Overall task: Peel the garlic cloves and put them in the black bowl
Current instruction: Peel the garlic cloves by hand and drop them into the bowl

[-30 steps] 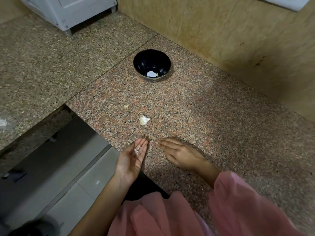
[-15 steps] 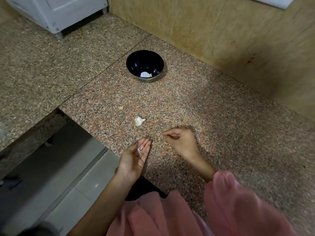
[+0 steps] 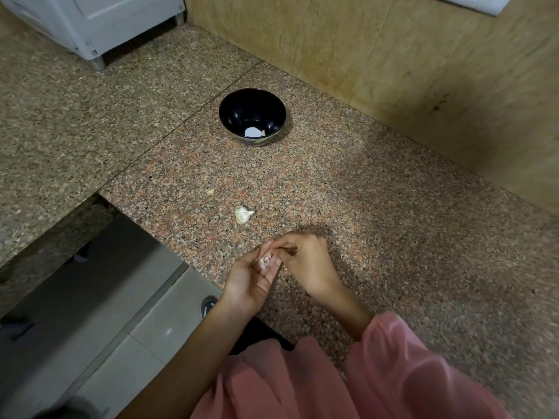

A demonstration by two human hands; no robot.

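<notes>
The black bowl (image 3: 273, 108) stands on the granite counter near the wall, with a small pale garlic piece (image 3: 263, 133) at its bottom. An unpeeled garlic clove (image 3: 243, 215) lies on the counter between the bowl and my hands. My left hand (image 3: 251, 282) is palm up at the counter's front edge and cups a small whitish garlic piece (image 3: 266, 262) in its fingers. My right hand (image 3: 305, 261) is beside it, its fingertips pinched together on that same piece.
A tiny garlic scrap (image 3: 210, 191) lies left of the clove. A white appliance (image 3: 96, 22) stands at the back left. A tan wall (image 3: 393, 55) runs behind the bowl. The counter drops off at the front left to a tiled floor (image 3: 127, 313).
My right hand lifted off the counter, curled its fingers and moved left onto my left hand's fingertips. My left hand's fingers closed a little round the garlic piece.
</notes>
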